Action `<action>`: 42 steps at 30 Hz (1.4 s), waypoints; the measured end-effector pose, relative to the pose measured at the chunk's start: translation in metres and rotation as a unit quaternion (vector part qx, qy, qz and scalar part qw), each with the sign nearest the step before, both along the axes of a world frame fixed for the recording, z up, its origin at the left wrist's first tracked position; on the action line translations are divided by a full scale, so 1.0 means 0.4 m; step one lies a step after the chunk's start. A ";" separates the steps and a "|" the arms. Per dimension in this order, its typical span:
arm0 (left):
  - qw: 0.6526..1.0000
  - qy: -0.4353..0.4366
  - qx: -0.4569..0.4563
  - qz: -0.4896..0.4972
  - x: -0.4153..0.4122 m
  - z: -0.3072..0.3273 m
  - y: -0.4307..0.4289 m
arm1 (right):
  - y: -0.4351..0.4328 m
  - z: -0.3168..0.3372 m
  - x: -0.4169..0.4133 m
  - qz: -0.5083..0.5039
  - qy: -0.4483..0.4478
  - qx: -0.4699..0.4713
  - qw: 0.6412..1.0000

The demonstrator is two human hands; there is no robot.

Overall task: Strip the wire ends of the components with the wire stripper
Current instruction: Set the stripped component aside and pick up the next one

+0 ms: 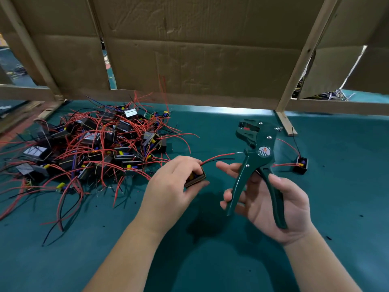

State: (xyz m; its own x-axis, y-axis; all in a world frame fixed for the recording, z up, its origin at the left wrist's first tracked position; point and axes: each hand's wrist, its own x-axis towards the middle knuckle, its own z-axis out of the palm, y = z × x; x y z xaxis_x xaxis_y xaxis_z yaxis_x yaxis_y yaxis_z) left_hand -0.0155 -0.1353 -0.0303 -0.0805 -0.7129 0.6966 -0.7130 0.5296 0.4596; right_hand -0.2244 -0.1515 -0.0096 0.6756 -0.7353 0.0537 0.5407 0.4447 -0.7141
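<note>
Teal mat (210, 260) covers the bench, closed off at the back by cardboard (189, 49) on a wooden frame (303, 66). Most of the job looks to be ahead: a big pile (94, 144) of components with tangled red and black leads sits at the far left, and whether any ends in it are bared is too small to tell. One lone component (301, 165) lies apart at the right, probably finished, though its wire tips are not clear either. The left hand (172, 186) grips a component (195, 179) just above the mat, fingers (189, 165) curled over its top and thumb (195, 189) pressed under its near edge. Its red wire (219, 157) and black wire (227, 159) run right toward the stripper (259, 157). The red tip looks pale and bare; the black one seems to keep its sleeve, so that end is likely next. The right hand (280, 207) holds the stripper upright, thumb (275, 180) on the right handle and fingertips (224, 204) hooked loosely round the left one. Handles are spread wide with no squeeze on them. Both wire ends sit near the pivot, below the tool's head, not in its jaws
</note>
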 end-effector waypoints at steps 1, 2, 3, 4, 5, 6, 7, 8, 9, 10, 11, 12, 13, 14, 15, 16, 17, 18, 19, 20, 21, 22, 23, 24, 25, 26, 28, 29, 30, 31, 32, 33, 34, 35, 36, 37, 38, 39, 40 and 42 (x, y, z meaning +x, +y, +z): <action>1.000 -0.010 0.007 0.001 -0.001 0.000 0.000 | 0.002 0.001 0.003 0.005 -0.011 -0.005 1.000; 1.000 -0.027 0.011 0.006 -0.002 0.000 -0.001 | 0.003 0.002 0.006 0.007 -0.025 -0.008 1.000; 0.999 -0.045 0.014 0.013 -0.004 0.000 -0.001 | 0.004 0.002 0.007 0.008 -0.041 -0.012 0.999; 0.998 -0.061 0.022 0.017 -0.005 0.001 0.000 | 0.005 0.003 0.007 0.009 -0.054 -0.016 0.998; 0.997 -0.071 0.033 0.018 -0.006 0.003 0.001 | 0.006 0.004 0.008 0.009 -0.063 -0.021 0.998; 0.996 -0.078 0.044 0.016 -0.008 0.004 0.003 | 0.006 0.005 0.008 0.006 -0.065 -0.025 0.998; 0.995 -0.083 0.054 0.013 -0.011 0.005 0.006 | 0.006 0.005 0.009 0.001 -0.061 -0.028 0.998; 0.994 -0.084 0.061 0.014 -0.015 0.005 0.009 | 0.005 0.005 0.010 -0.003 -0.054 -0.026 0.998; 0.994 -0.080 0.067 0.017 -0.020 0.005 0.011 | 0.005 0.004 0.011 -0.006 -0.048 -0.022 0.999; 0.995 -0.068 0.072 0.023 -0.024 0.004 0.013 | 0.005 0.004 0.013 -0.004 -0.048 -0.017 0.999; 0.995 -0.048 0.081 0.024 -0.029 0.003 0.014 | 0.006 0.003 0.014 0.000 -0.053 -0.014 0.999; 0.995 -0.013 0.100 0.016 -0.035 0.002 0.017 | 0.006 0.003 0.015 0.005 -0.061 -0.013 0.998; 0.991 0.034 0.127 -0.007 -0.040 0.002 0.019 | 0.006 0.005 0.014 0.009 -0.071 -0.013 0.997; 0.982 0.084 0.162 -0.041 -0.046 0.003 0.022 | 0.006 0.006 0.012 0.013 -0.082 -0.013 0.996; 0.970 0.128 0.193 -0.075 -0.052 0.005 0.024 | 0.006 0.008 0.010 0.018 -0.094 -0.013 0.995; 0.957 0.163 0.217 -0.099 -0.058 0.006 0.027 | 0.005 0.011 0.008 0.021 -0.101 -0.013 0.995; 0.941 0.203 0.238 -0.129 -0.061 0.006 0.028 | 0.006 0.012 0.006 0.021 -0.102 -0.014 0.994; 0.915 0.260 0.260 -0.167 -0.064 0.008 0.029 | 0.006 0.012 0.006 0.019 -0.097 -0.016 0.995; 0.875 0.332 0.284 -0.206 -0.067 0.014 0.030 | 0.007 0.011 0.007 0.016 -0.086 -0.018 0.996; 0.839 0.390 0.303 -0.229 -0.071 0.017 0.030 | 0.009 0.010 0.010 0.013 -0.073 -0.020 0.997; 0.823 0.419 0.312 -0.223 -0.075 0.021 0.030 | 0.011 0.008 0.013 0.012 -0.061 -0.021 0.998; 0.830 0.418 0.314 -0.194 -0.080 0.026 0.029 | 0.013 0.006 0.017 0.015 -0.052 -0.021 0.998; 0.848 0.401 0.309 -0.158 -0.084 0.027 0.027 | 0.014 0.005 0.020 0.021 -0.047 -0.019 0.998; 0.864 0.382 0.300 -0.132 -0.085 0.026 0.026 | 0.015 0.005 0.023 0.027 -0.043 -0.018 0.999; 0.876 0.367 0.291 -0.118 -0.085 0.026 0.024 | 0.016 0.007 0.026 0.029 -0.036 -0.019 0.999; 0.885 0.354 0.283 -0.109 -0.083 0.029 0.025 | 0.018 0.008 0.028 0.028 -0.028 -0.024 0.999; 0.892 0.351 0.272 -0.085 -0.072 0.037 0.024 | 0.020 0.008 0.030 0.021 -0.021 -0.029 0.999; 0.886 0.368 0.271 -0.073 -0.067 0.042 0.023 | 0.020 0.007 0.030 0.020 -0.019 -0.028 0.999; 0.873 0.398 0.276 -0.063 -0.062 0.047 0.022 | 0.020 0.006 0.029 0.022 -0.014 -0.030 0.999; 0.855 0.431 0.283 -0.058 -0.057 0.052 0.020 | 0.021 0.005 0.028 0.026 -0.005 -0.035 0.999; 0.840 0.456 0.289 -0.059 -0.051 0.056 0.017 | 0.021 0.004 0.026 0.031 0.005 -0.040 0.999; 0.833 0.468 0.289 -0.065 -0.045 0.061 0.015 | 0.022 0.004 0.022 0.036 0.014 -0.045 0.998; 0.833 0.471 0.281 -0.073 -0.039 0.066 0.016 | 0.022 0.005 0.018 0.042 0.021 -0.047 0.998; 0.837 0.471 0.267 -0.082 -0.033 0.071 0.017 | 0.022 0.006 0.012 0.048 0.029 -0.049 0.997; 0.842 0.469 0.249 -0.092 -0.028 0.075 0.018 | 0.021 0.008 0.004 0.051 0.038 -0.049 0.997; 0.850 0.462 0.230 -0.102 -0.022 0.079 0.021 | 0.020 0.009 -0.005 0.052 0.051 -0.046 0.996; 0.859 0.452 0.213 -0.112 -0.016 0.083 0.023 | 0.017 0.010 -0.017 0.054 0.066 -0.040 0.996; 0.868 0.439 0.199 -0.119 -0.010 0.086 0.025 | 0.013 0.010 -0.027 0.060 0.081 -0.035 0.994; 0.876 0.427 0.188 -0.124 -0.004 0.088 0.026 | 0.010 0.011 -0.036 0.072 0.094 -0.031 0.992; 0.890 0.403 0.174 -0.127 0.006 0.089 0.028 | 0.007 0.015 -0.045 0.107 0.109 -0.026 0.988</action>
State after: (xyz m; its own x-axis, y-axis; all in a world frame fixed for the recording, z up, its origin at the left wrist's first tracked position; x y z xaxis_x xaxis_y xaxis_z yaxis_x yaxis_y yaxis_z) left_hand -0.0131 -0.1241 0.0054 0.1554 -0.9264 0.3430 0.0443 0.3534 0.9344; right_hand -0.2424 -0.1485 -0.0036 0.8154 -0.5741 -0.0750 0.2698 0.4913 -0.8281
